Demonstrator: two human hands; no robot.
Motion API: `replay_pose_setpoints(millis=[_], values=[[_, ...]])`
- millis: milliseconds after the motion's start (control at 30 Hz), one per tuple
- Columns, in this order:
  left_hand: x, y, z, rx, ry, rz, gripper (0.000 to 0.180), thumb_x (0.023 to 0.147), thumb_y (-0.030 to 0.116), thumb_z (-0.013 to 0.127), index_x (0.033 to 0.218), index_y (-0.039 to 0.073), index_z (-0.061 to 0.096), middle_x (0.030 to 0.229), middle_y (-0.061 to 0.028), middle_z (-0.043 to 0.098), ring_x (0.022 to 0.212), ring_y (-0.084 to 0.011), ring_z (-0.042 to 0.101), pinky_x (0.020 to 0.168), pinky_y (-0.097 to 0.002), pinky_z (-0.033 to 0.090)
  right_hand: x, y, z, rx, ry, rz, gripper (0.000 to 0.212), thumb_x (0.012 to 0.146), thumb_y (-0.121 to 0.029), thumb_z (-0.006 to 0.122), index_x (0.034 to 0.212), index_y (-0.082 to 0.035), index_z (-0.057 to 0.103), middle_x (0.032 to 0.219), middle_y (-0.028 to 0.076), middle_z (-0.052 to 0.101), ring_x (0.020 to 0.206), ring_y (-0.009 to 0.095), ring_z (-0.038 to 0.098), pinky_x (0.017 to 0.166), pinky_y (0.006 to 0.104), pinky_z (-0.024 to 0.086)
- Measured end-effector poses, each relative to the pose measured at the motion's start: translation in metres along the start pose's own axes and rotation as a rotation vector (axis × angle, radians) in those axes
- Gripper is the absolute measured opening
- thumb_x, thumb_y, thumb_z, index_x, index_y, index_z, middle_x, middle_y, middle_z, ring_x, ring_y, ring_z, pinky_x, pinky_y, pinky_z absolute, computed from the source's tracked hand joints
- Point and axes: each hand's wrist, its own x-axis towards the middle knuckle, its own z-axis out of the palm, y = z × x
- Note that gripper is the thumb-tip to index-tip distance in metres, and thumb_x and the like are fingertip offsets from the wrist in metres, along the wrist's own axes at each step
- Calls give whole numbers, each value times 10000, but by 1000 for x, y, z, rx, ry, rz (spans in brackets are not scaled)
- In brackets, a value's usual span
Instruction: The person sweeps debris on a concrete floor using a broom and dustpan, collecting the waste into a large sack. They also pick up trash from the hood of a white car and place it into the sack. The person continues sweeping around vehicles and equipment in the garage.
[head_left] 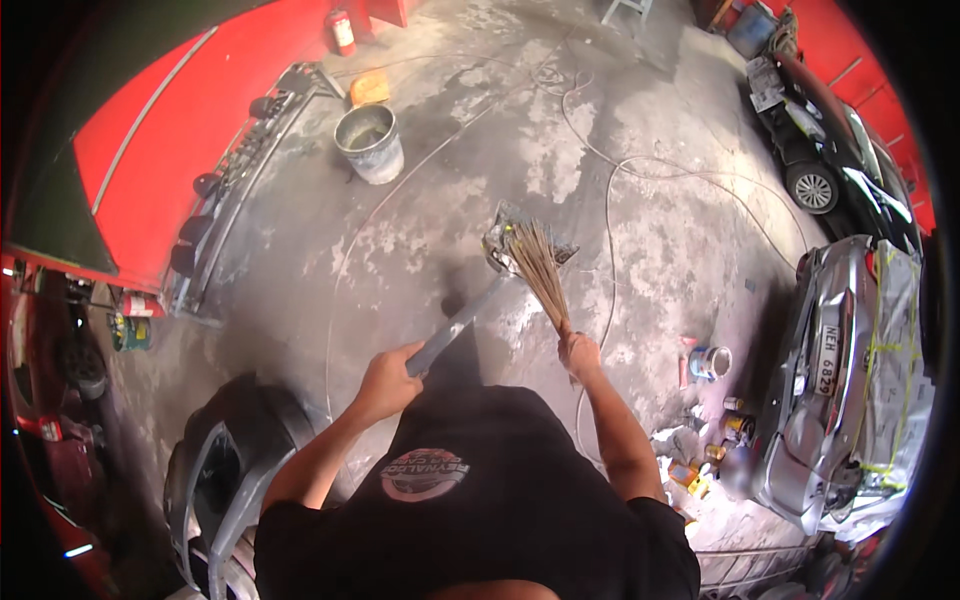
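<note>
My left hand is closed round the grey handle of a dustpan, which reaches forward from me over the worn concrete floor. Some litter seems to lie in its pan, too small to name. In my right hand is a stick broom, gripped at its bound end. Its bristles spread forward and left and lie over the dustpan's pan, hiding part of it. The tips of both tools come together ahead of me, near the middle of the view.
A grey bucket stands far left beside a metal rack. Thin hoses loop across the floor. To the right are a silver car, a black car and a paint can. A dark bumper lies near left.
</note>
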Motion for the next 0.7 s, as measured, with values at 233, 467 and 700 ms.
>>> replay_pose_setpoints(millis=[233,467,700], values=[[261,50,-88,34,-6,-11,583,733,37,625,1305,140,669,982,-235,717,952,-417,692,839,-420,540,251,23,-81,-18,20,58,428,1036,-315,379,1321,-47,554,957,278,715,926,470,688,862,546,540],[499,132,-196,73,-99,52,627,716,36,642,1341,-15,619,1032,-197,750,907,-268,729,823,-360,534,438,-28,-231,92,123,196,304,923,-286,565,874,-51,752,944,219,734,893,389,731,788,484,583],[753,170,-248,123,-129,55,665,727,65,637,1385,-8,586,1049,-262,726,927,-302,733,848,-371,543,666,-12,-310,63,68,134,543,967,-276,467,1481,-102,439,1003,264,715,938,444,704,864,531,553]])
